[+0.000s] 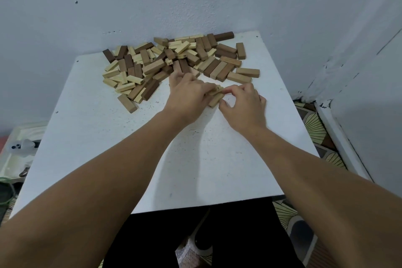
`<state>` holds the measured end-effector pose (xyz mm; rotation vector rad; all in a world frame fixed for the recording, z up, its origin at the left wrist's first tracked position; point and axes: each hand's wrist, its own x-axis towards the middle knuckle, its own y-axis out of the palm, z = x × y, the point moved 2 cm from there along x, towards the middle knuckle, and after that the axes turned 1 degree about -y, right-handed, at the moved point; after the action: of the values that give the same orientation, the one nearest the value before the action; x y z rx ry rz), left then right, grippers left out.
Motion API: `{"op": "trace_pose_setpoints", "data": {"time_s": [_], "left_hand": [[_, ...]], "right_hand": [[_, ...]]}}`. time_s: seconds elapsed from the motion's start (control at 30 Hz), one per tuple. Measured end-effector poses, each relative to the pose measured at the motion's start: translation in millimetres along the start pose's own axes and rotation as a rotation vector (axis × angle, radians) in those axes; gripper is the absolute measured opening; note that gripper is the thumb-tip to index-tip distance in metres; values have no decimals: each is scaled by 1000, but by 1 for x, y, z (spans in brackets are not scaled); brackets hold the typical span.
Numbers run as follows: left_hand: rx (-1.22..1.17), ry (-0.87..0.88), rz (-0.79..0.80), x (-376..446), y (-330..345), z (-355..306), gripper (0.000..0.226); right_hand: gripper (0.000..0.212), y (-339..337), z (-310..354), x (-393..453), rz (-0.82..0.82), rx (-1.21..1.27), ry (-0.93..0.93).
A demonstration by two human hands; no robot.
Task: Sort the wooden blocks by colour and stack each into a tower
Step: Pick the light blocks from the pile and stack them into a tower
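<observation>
A loose pile of wooden blocks (174, 61) in pale, tan and dark brown lies across the far part of the white table (108, 137). Just in front of the pile, a few tan blocks (215, 99) sit together on the table between my hands. My left hand (187, 95) curls its fingers around their left side. My right hand (243, 106) pinches their right end with thumb and fingertips. My fingers hide most of these blocks, so their exact number is unclear.
The table stands against a grey wall in a corner, with another wall close on the right. A single tan block (128, 104) lies apart at the pile's near left. Patterned floor (313, 128) shows to the right, clutter to the left.
</observation>
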<state>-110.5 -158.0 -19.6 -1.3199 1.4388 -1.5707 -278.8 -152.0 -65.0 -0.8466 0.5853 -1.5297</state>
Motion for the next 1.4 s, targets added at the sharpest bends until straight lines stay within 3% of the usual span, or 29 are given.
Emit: {"op": "trace_pose_setpoints", "data": {"time_s": [0.2,0.33,0.47,0.6,0.73,0.83,1.0,1.27,1.4], "left_hand": [[-122,-90,-65,-39,-6,-6,23],[-186,-173,26,-65,-8,-3,23],[-525,-299,220,-71,-16,1,25],[-779,-471,233,-71,-20,5,27],[-815,-523,252,-70,-17,-1,44],[-731,-533,233,-65,-14,-6,37],[-856,-584,195,-65,-7,1,11],[-890,-601,118,-75,-5,5,23],[-788,-598,105,-73,-4,8,17]], "right_hand": [[25,-5,-1,-9,67,-7,-70],[28,-13,-2,-18,149,-1,-123],[47,-15,6,-30,229,-4,-82],[70,-14,18,-44,267,14,-36],[87,-6,16,-59,136,-51,-52],[82,-3,17,-58,104,-63,-50],[57,-2,14,-58,53,-19,-86],[60,-4,15,-59,70,-53,-108],[62,-4,16,-58,70,-75,-95]]}}
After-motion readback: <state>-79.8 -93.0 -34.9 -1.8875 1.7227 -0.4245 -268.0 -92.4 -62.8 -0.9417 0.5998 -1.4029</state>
